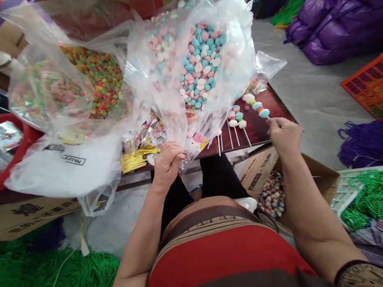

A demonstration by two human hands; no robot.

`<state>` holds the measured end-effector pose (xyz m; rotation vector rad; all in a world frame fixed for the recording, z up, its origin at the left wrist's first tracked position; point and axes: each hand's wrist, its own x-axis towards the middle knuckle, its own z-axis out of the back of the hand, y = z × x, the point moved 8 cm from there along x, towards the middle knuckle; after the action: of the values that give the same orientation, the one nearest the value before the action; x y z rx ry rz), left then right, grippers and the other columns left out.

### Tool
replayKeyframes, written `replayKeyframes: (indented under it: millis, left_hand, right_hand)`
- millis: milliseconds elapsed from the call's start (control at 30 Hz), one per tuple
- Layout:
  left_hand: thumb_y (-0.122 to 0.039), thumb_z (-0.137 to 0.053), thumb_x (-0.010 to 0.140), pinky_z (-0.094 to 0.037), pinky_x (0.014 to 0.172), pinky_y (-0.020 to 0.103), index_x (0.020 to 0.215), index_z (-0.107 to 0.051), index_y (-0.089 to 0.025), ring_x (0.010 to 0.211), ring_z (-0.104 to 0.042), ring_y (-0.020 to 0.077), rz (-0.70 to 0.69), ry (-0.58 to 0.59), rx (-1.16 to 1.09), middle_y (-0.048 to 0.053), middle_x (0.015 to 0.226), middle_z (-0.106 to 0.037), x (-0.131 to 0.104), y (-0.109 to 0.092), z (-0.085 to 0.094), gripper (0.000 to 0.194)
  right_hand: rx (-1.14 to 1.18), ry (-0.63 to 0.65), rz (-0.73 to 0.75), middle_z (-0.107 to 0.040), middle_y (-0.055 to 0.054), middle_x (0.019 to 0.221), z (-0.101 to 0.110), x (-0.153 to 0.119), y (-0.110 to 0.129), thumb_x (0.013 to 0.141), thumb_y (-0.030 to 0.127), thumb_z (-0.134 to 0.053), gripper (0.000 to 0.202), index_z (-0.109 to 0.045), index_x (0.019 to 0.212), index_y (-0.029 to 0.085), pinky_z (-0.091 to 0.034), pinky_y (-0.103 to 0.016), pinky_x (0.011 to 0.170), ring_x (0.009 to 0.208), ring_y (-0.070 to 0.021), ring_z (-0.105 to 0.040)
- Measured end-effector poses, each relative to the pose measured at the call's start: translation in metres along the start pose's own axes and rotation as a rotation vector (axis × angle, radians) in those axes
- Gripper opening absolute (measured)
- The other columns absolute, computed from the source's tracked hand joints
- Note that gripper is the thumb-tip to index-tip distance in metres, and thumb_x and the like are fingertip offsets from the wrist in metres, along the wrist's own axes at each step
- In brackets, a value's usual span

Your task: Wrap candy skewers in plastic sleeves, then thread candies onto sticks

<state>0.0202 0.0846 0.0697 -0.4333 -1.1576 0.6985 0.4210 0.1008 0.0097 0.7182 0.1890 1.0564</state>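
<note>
My right hand (285,136) is pinched around the stick of a candy skewer (259,107) at the table's right front. Pink, blue and white pieces are threaded along it, pointing away from me. My left hand (168,164) is closed on a small clear printed plastic bag (197,141) at the front edge. Two or three more candy skewers (236,117) lie on the dark red table (281,112), sticks towards me, with bare white sticks (220,144) beside them. Close to my left hand are yellow twist ties (136,160) and a pile of printed wrappers (149,132).
Large open plastic bags hold pastel candies (202,62) and small ring-shaped candies (104,82). A red basin (29,129) and a white plastic bag (63,165) stand left. Below right is a cardboard box (318,178) of candy skewers. An orange crate (375,91) sits on the floor.
</note>
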Motion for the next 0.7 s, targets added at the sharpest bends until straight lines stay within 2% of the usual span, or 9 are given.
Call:
replayKeyframes:
  millis: [100,200,367,567,700]
  left_hand:
    - [-0.043,-0.054,0.104,-0.056,0.094,0.034,0.083,-0.068,-0.023,0.079,-0.069,0.0147,-0.033,-0.006,0.077,0.000,0.075,-0.073,-0.001,-0.002,0.001,0.032]
    - [-0.041,-0.054,0.105,-0.056,0.093,0.033,0.084,-0.068,-0.023,0.080,-0.069,0.0148,-0.035,0.017,0.105,0.000,0.075,-0.074,-0.002,0.001,-0.001,0.031]
    - [-0.036,-0.058,0.103,-0.053,0.099,0.035,0.089,-0.071,-0.024,0.082,-0.071,0.0144,-0.060,0.024,0.144,-0.001,0.078,-0.077,-0.003,0.001,0.000,0.023]
    - [-0.030,-0.062,0.102,-0.051,0.106,0.038,0.094,-0.073,-0.026,0.091,-0.074,0.0139,-0.102,0.021,0.180,-0.003,0.082,-0.079,-0.002,-0.004,0.006,0.015]
    - [-0.032,-0.060,0.102,-0.051,0.109,0.042,0.096,-0.075,-0.028,0.100,-0.075,0.0157,-0.112,0.010,0.186,-0.001,0.093,-0.083,0.000,-0.006,0.008,0.016]
  right_hand:
    - [0.417,-0.111,-0.152,-0.064,0.000,0.058,0.026,-0.019,-0.014,0.080,0.042,-0.071,0.021,-0.076,0.078,0.022,-0.045,-0.032,0.058,0.053,-0.0165,-0.052]
    - [0.686,-0.059,-0.075,-0.067,0.001,0.058,0.037,-0.040,0.003,0.071,0.044,-0.083,0.022,-0.079,0.078,0.023,-0.045,-0.031,0.053,0.051,-0.0144,-0.053]
    - [0.707,0.195,0.099,-0.074,0.002,0.066,0.031,-0.065,0.050,0.074,0.039,-0.086,0.015,-0.083,0.083,0.028,-0.054,-0.031,0.058,0.059,-0.0164,-0.066]
    - [0.658,0.260,0.281,-0.077,0.002,0.074,0.034,-0.071,0.091,0.083,0.034,-0.082,0.008,-0.084,0.090,0.032,-0.055,-0.030,0.060,0.065,-0.0173,-0.070]
    - [0.604,0.267,0.363,-0.079,0.002,0.080,0.037,-0.073,0.104,0.085,0.029,-0.080,0.008,-0.085,0.091,0.032,-0.056,-0.029,0.064,0.070,-0.0169,-0.071]
